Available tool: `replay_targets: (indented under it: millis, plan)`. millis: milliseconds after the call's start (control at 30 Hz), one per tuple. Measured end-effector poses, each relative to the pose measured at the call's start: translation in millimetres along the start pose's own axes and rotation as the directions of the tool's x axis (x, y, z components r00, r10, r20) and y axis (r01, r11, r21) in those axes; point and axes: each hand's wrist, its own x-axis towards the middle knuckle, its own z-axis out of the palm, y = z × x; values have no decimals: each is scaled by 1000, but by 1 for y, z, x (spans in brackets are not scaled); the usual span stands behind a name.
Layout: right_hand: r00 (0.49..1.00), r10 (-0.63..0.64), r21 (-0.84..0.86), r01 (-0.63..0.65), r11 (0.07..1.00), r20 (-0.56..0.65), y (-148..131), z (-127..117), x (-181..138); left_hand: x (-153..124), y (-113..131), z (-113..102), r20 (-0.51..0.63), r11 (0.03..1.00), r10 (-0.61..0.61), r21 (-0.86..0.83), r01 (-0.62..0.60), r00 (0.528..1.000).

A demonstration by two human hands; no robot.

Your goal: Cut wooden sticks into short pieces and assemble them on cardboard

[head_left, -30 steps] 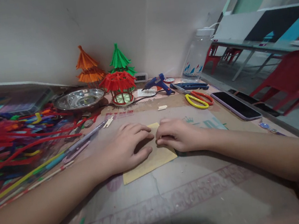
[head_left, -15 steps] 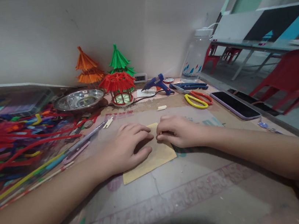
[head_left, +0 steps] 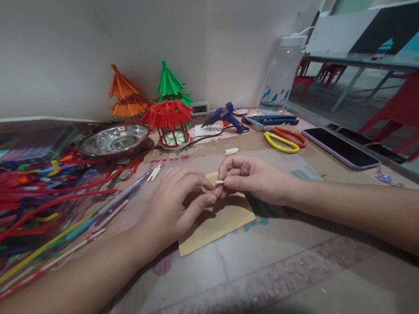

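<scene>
My left hand and my right hand meet over a tan square of cardboard on the table. Both hands are lifted slightly off it, fingers curled. Between their fingertips they pinch a small pale wooden piece. Two more small pale wooden pieces lie further back on the table. A pen-like craft knife lies just left of my left hand.
A heap of coloured pipe cleaners fills the left side. At the back stand a steel bowl, red, orange and green model pavilions, a blue glue gun, yellow-red scissors, a phone and a water bottle.
Both hands have risen off the cardboard and now pinch a small wooden piece between them; before, they lay pressed flat on the sheet.
</scene>
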Motion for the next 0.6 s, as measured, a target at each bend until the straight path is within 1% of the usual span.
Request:
replay_targets:
  millis: [133,267,367,533,600]
  plan:
    - [999,36,18,-37,999,41,0,9,-4,-2,4,0,-73,1000,14,-2,-14,997]
    - [994,77,19,-78,997,82,-1,17,-8,-2,4,0,-95,1000,28,12,-27,995]
    - [994,76,26,-78,997,83,0,19,-8,-2,4,1,-108,999,44,3,-44,993]
    - [996,61,31,-63,998,58,-1,18,-6,-1,6,1,-133,1000,13,-16,-15,991]
    - [997,53,36,-55,998,53,-1,17,-5,-1,6,1,-139,999,24,-18,-27,990]
